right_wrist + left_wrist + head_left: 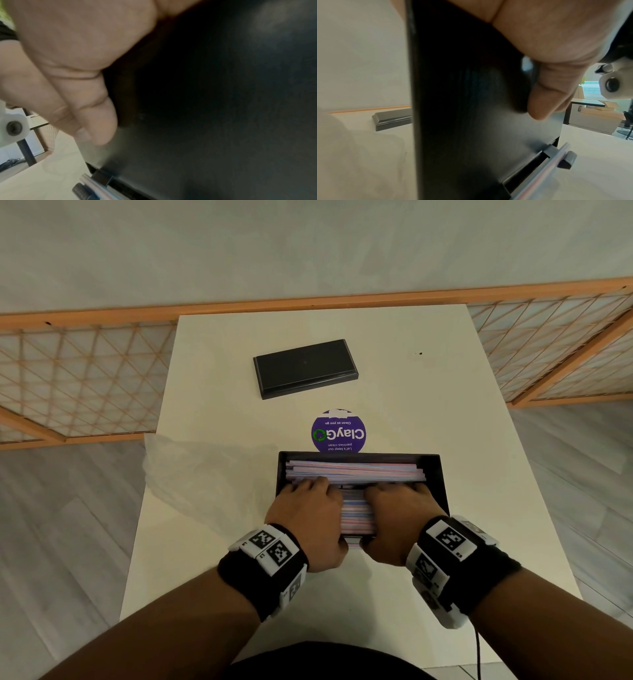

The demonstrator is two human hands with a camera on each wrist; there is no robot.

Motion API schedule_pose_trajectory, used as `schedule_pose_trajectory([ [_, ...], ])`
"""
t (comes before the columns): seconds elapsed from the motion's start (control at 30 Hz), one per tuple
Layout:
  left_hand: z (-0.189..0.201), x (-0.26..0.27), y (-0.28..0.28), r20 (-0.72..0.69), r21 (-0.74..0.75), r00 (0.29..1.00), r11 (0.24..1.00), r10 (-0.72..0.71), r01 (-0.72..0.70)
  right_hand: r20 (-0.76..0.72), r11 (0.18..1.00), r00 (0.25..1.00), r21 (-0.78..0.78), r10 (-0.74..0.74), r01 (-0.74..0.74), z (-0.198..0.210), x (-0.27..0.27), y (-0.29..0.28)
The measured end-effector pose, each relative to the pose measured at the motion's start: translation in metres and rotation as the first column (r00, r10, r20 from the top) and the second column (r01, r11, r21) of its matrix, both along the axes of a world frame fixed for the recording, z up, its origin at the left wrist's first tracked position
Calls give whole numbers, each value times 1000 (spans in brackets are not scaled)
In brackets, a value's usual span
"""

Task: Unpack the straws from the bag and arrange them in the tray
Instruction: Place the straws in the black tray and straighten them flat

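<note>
Filling the black tray (432, 474) at the near middle of the white table (428, 392), the striped pink-and-blue straws (356, 470) lie packed in flat layers, thin smooth tubes running side to side. Both hands are on them: the left hand (310, 517) and the right hand (399, 517) sit knuckles-up, fingers curled over the upper bundle and thumbs tucked at the tray's near wall. How tightly the fingers clamp is hidden under the knuckles. In the wrist views the tray's dark, matte wall fills most of the picture, blurred, with a thumb pressed against it and a few straw ends poking past a corner. At nine o'clock from the tray lies the crumpled clear plastic bag (191, 474), hard to make out against the table. At twelve o'clock, a round purple sticker (339, 433), partly cut off by the tray's far rim; beyond it, a glossy black rectangular lid (305, 368).
</note>
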State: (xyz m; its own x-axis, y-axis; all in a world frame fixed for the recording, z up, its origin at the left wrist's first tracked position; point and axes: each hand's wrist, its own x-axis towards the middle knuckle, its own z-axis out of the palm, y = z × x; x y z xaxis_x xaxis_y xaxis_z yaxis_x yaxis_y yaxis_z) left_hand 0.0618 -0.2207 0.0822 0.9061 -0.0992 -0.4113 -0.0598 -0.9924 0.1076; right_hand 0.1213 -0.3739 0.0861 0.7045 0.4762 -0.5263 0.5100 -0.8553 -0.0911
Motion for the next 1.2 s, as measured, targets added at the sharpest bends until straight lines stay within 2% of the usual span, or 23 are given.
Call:
schedule_pose_trajectory([
  [1.2, -3, -1, 2, 34, -12, 999, 1000, -7, 7, -6, 1000, 1000, -27, 16, -16, 4, 1, 3],
])
